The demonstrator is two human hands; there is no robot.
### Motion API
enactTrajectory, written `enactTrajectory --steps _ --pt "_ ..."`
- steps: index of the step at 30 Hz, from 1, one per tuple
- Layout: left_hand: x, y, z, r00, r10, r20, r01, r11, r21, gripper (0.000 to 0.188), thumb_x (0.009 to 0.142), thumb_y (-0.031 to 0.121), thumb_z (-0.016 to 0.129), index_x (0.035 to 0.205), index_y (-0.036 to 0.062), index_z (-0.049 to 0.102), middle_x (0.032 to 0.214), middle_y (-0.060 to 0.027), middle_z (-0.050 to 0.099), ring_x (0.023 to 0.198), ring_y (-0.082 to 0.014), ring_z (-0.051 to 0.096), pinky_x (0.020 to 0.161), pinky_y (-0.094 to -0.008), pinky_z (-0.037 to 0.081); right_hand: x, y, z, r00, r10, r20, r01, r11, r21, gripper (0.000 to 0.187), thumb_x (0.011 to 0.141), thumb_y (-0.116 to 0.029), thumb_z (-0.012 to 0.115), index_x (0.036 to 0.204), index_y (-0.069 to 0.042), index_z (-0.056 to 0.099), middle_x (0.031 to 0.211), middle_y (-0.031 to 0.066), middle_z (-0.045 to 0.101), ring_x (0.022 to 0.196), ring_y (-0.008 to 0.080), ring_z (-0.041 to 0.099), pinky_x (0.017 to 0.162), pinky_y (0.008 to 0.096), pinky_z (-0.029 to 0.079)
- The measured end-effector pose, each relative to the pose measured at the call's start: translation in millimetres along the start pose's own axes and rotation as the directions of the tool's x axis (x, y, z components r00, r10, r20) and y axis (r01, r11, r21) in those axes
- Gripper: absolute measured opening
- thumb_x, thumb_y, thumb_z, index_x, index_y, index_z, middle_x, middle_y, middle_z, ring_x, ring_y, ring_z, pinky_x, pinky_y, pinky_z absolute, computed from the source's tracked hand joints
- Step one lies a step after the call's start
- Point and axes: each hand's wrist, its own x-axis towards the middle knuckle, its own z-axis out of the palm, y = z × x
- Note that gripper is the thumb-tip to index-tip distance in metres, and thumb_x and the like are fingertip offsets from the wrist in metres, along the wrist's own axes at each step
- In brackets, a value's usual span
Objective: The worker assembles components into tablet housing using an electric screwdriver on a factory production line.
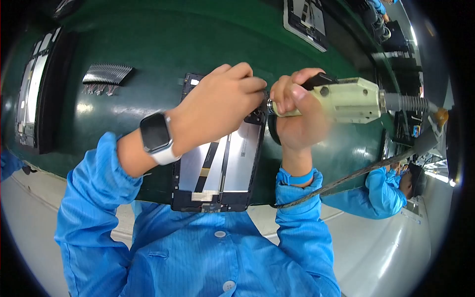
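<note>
In front of me lies an opened tablet (236, 171), with black edges, a silvery inner plate and dark ribbon cables. My left hand (216, 105) reaches over its upper part, fingers bent and drawn together near the upper right corner. Whatever they pinch, if anything, is hidden. My right hand (298, 111) is wrapped round a pale yellow-green electric screwdriver (351, 100), held roughly level with its tip end toward my left fingers. From the screwdriver's back end runs a grey spring-like sleeve (406, 102).
On the green mat (148, 39) at left lies a row of small silvery parts (108, 74). A stack of tablet panels (32, 94) stands far left, another tablet (306, 22) at the back right. A dark cord (341, 184) passes my right forearm. A co-worker's blue sleeve (381, 195) shows at right.
</note>
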Motion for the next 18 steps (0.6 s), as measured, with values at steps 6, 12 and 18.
enactTrajectory --steps 6,12,18 --pt "-21 15 -4 0.999 0.042 -0.001 -0.042 0.996 0.078 0.035 0.084 0.022 0.072 0.112 0.0031 0.067 0.132 -0.0086 0.06 0.126 -0.0298 0.051 0.103 -0.0455 0.043 0 -11 -8 0.997 -0.067 -0.032 0.068 0.997 0.02 0.023 0.081 -0.002 0.058 0.104 0.006 0.057 0.066 0.0065 0.052 0.053 0.0141 0.048 0.052 0.0287 0.041" --pt "-22 13 -3 0.994 0.015 0.109 -0.022 0.998 0.064 0.039 0.081 0.031 0.075 0.112 0.0073 0.069 0.139 -0.0088 0.055 0.132 -0.0306 0.047 0.108 -0.0491 0.04 -13 -32 -54 0.961 -0.232 -0.147 0.226 0.972 -0.06 0.03 0.083 -0.011 0.055 0.108 0.007 0.057 0.059 0.0037 0.045 0.052 0.0147 0.045 0.057 0.0328 0.041" --pt "-21 14 -10 0.994 -0.011 0.104 0.004 0.997 0.072 0.041 0.081 0.032 0.075 0.113 0.0074 0.068 0.14 -0.0082 0.055 0.133 -0.0309 0.046 0.109 -0.0488 0.039 -15 -14 -56 0.962 -0.2 -0.188 0.18 0.977 -0.117 0.028 0.083 -0.009 0.056 0.107 0.005 0.058 0.058 0.0045 0.046 0.051 0.0151 0.046 0.056 0.0334 0.043"
